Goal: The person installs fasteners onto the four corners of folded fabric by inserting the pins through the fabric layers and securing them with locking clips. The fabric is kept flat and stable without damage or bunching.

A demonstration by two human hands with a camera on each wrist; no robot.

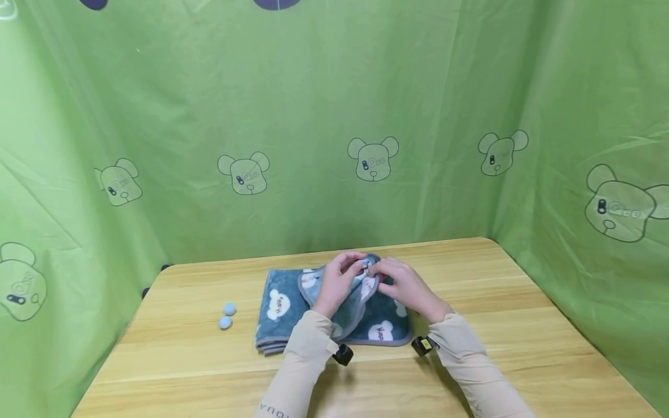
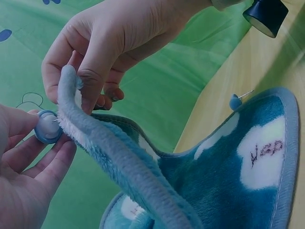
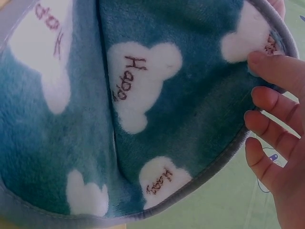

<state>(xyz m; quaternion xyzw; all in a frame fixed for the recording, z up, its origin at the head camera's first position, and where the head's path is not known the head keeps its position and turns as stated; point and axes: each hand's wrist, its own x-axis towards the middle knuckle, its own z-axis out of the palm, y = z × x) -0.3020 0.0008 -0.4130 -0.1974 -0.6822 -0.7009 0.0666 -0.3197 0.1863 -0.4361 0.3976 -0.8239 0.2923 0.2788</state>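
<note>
A teal fleece blanket (image 1: 277, 325) with white bear shapes, lettering and grey edging lies folded on the table, one flap lifted. My left hand (image 1: 337, 283) pinches a round blue-and-white pin (image 2: 48, 126) by its head, and the pin's needle meets the lifted edge of the blanket. How deep the needle goes cannot be seen. Across from it, my right hand (image 1: 407, 284) pinches that edge between thumb and fingers. From the right wrist, the lifted flap (image 3: 147, 90) hides the pin.
Two light-blue round pieces (image 1: 227, 316) lie on the wooden table (image 1: 183, 360), left of the blanket. A blue-headed pin (image 2: 236, 101) with its needle bare shows beside the blanket's edge. Green printed curtain (image 1: 313, 220) hangs behind the table and at both sides.
</note>
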